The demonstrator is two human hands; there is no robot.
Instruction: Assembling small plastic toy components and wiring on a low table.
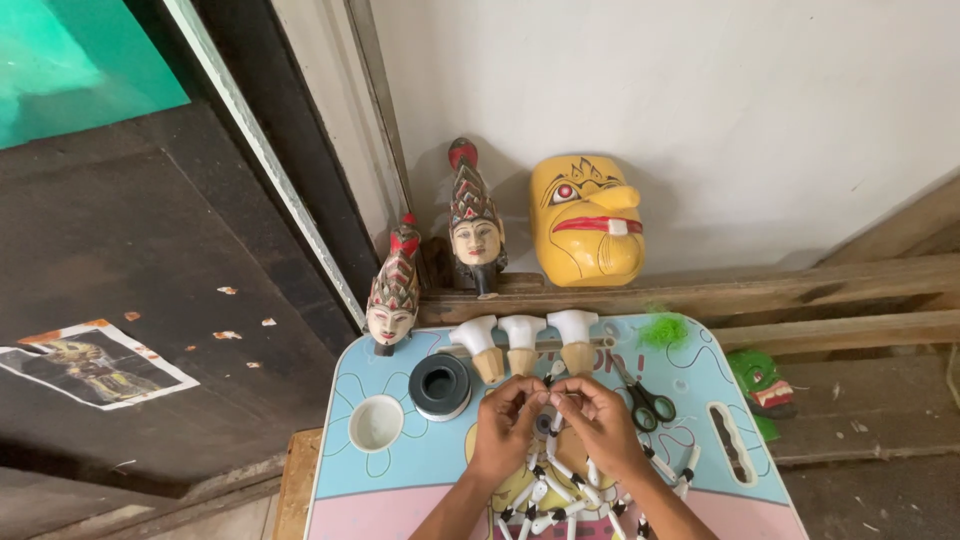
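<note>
While both hands are held together above the small table (pixel 420 470), a small white piece (pixel 549 398) is pinched between the fingertips of the left hand (pixel 505 425) and right hand (pixel 600 425). White black-tipped pieces (pixel 550 495) are spread beneath. Scissors (pixel 645 400), three white-capped pegs (pixel 525 345) and a black tape roll (pixel 440 383) are positioned beyond.
</note>
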